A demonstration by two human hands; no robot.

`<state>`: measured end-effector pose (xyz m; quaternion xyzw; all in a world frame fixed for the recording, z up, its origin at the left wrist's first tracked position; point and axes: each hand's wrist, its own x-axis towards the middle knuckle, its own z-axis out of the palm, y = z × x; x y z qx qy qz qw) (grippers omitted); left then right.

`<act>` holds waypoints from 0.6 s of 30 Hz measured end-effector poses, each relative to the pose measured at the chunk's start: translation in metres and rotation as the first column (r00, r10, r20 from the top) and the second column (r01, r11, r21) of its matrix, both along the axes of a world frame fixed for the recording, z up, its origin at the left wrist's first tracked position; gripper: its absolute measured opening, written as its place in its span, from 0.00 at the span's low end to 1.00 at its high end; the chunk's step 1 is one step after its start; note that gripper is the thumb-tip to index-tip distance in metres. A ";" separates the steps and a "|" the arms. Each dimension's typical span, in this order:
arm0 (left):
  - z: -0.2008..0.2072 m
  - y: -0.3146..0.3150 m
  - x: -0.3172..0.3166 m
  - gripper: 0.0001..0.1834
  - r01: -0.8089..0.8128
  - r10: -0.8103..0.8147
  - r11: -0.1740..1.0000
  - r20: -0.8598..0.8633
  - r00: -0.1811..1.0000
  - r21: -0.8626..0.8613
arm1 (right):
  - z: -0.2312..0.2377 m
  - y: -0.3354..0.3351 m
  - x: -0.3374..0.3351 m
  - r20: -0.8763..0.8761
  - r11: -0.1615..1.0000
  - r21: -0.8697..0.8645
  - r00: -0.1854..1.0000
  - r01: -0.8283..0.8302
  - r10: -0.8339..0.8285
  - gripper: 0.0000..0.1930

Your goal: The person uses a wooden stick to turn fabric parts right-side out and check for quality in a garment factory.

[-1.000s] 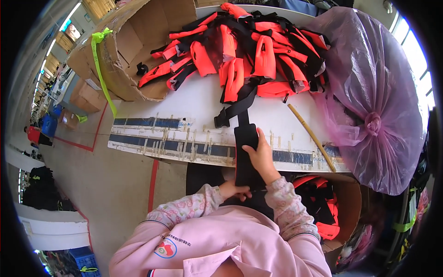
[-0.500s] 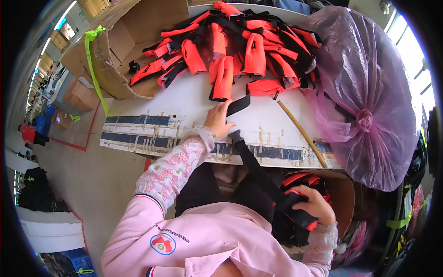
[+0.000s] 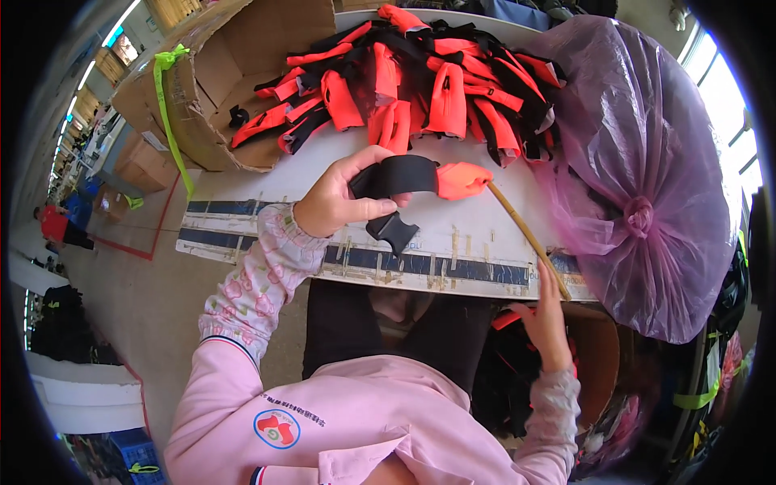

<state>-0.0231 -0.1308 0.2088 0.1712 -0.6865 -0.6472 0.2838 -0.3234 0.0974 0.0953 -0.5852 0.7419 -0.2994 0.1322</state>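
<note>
My left hand [image 3: 343, 194] is closed on a black webbing strap [image 3: 408, 173], raised over the white table. A black plastic buckle [image 3: 394, 233] hangs below the fingers. At its right end the strap meets a bright orange fabric piece [image 3: 463, 180], close to the upper tip of a thin wooden stick [image 3: 524, 230]. Whether the strap and this piece are joined I cannot tell. My right hand [image 3: 548, 323] is beyond the table's front edge, by the stick's lower end, fingers stretched and nothing visible in them. Below it, a cardboard box [image 3: 598, 356] holds black and orange pieces.
A heap of orange and black fabric pieces [image 3: 444, 101] covers the back of the white table [image 3: 323, 182]. An open cardboard box [image 3: 218, 73] lies at the back left with a yellow-green ribbon [image 3: 166, 113]. A knotted purple plastic bag [image 3: 638, 178] bulges at the right.
My right hand has let go of a black strapped piece over the lower box and moved up toward the table edge. The left hand now grips a strap, with an orange piece nearer to it.
</note>
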 end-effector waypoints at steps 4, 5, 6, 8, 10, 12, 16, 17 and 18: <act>0.027 0.026 0.002 0.32 0.165 -0.156 0.985 -0.153 0.976 0.049 | -0.004 -0.104 0.085 0.016 0.953 -0.271 0.990 -0.133 0.143 0.48; 0.034 0.032 0.001 0.33 0.162 -0.156 0.986 -0.138 0.978 0.038 | -0.013 -0.120 0.104 0.045 0.961 -0.222 0.983 -0.163 0.177 0.48; 0.041 0.038 -0.001 0.33 0.158 -0.154 0.987 -0.120 0.981 0.025 | -0.030 -0.136 0.119 0.074 0.965 -0.175 0.975 -0.196 0.211 0.47; 0.047 0.044 -0.013 0.32 0.251 -0.211 0.954 -0.230 0.950 0.163 | -0.095 -0.165 0.141 0.235 0.905 -0.341 0.909 -0.256 0.346 0.25; 0.042 0.037 -0.017 0.24 0.261 -0.135 0.921 -0.391 0.911 0.289 | -0.047 -0.155 0.173 0.933 0.946 -0.312 0.160 -0.088 0.323 0.18; 0.045 0.014 -0.021 0.20 0.122 0.030 0.914 -0.365 0.930 0.386 | -0.042 -0.146 0.178 0.798 0.952 -0.241 0.521 -0.187 0.304 0.15; -0.015 -0.099 -0.016 0.37 0.081 0.313 0.725 -0.433 0.845 0.684 | -0.051 -0.144 0.169 0.992 0.926 -0.093 0.041 -0.367 0.116 0.17; -0.029 -0.113 -0.013 0.41 -0.059 0.433 0.661 -0.316 0.844 0.748 | -0.060 -0.148 0.169 0.999 0.955 -0.041 -0.021 -0.293 0.036 0.17; -0.042 -0.119 -0.007 0.44 -0.195 0.536 0.576 -0.186 0.824 0.794 | -0.063 -0.153 0.169 0.995 0.976 0.022 -0.088 -0.217 -0.042 0.18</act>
